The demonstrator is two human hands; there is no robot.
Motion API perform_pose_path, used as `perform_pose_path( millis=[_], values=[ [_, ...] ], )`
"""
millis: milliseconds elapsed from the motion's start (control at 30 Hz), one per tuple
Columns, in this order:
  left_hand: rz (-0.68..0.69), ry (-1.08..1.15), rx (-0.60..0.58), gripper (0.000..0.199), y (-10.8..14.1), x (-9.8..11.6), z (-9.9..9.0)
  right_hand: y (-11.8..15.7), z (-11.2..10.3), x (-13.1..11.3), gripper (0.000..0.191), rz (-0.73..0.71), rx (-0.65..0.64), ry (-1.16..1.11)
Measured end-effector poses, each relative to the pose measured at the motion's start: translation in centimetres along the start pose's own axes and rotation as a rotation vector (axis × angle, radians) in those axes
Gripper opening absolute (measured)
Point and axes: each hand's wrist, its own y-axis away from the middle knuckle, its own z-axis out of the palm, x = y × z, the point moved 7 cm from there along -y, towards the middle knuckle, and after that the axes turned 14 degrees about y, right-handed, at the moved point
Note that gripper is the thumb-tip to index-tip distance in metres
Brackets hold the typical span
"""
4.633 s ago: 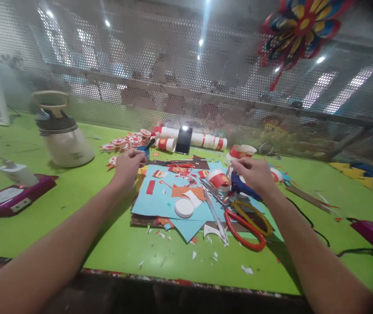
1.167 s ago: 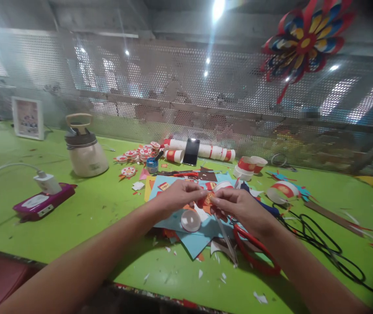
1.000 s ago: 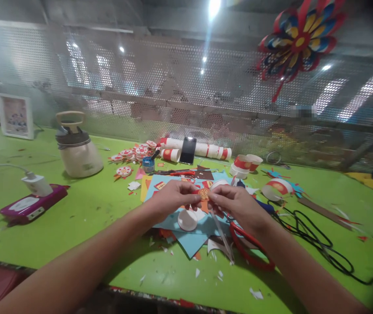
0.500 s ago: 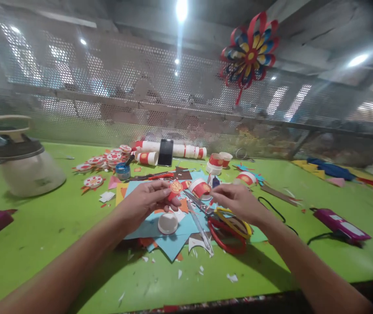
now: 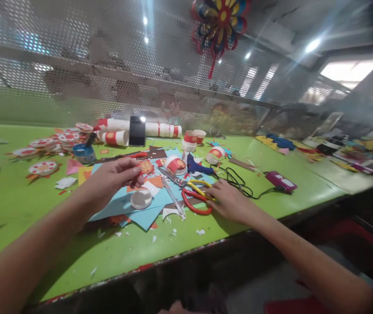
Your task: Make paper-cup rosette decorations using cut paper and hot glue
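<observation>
Between the thumb and fingers of my left hand [image 5: 121, 176] is a small red paper piece with a round gold emblem [image 5: 146, 166]. My right hand [image 5: 227, 200] is at the handles of a pair of scissors [image 5: 194, 203], one loop red and one yellow, its fingers closed around the yellow loop's end. The scissors lie on blue paper [image 5: 114, 209], blades pointing away to the left. A white round lid [image 5: 141, 199] sits below my left hand. Beside the blades are a pen-like white tool [image 5: 173, 196] and a red and white paper cup [image 5: 176, 165].
Behind the scissors lies a blue glue gun [image 5: 199, 165], its black cord [image 5: 238, 183] running toward a purple box [image 5: 280, 181]. Red-and-white paper discs [image 5: 44, 168], a blue jar [image 5: 84, 153] and a phone [image 5: 137, 131] stand farther back. Paper scraps litter the green table [image 5: 107, 266].
My right hand has moved from beside the paper cup down to the scissors' handles. The view has swung to the right. My left hand still pinches the red piece.
</observation>
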Motion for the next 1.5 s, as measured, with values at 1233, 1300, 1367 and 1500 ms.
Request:
perform_pose_path(
  millis=[1233, 1300, 1367, 1500],
  values=[
    [0.194, 0.408, 0.026, 0.018, 2.1, 3.2, 0.2, -3.1, -4.2, -5.9, 0.019, -0.173, -0.064, -1.516],
    [0.203, 0.425, 0.036, 0.018, 2.2, 3.3, 0.1, -4.0, -4.5, -6.4, 0.019, -0.189, -0.05, -1.367],
    [0.205, 0.421, 0.061, 0.018, 2.2, 3.2, 0.0, -4.8, -5.0, -6.4, 0.021, -0.203, -0.019, -1.214],
    [0.276, 0.365, 0.168, 0.017, 2.0, 3.0, -0.7, -6.0, -5.5, -6.8, 0.025, -0.204, 0.037, -1.039]
  ],
)
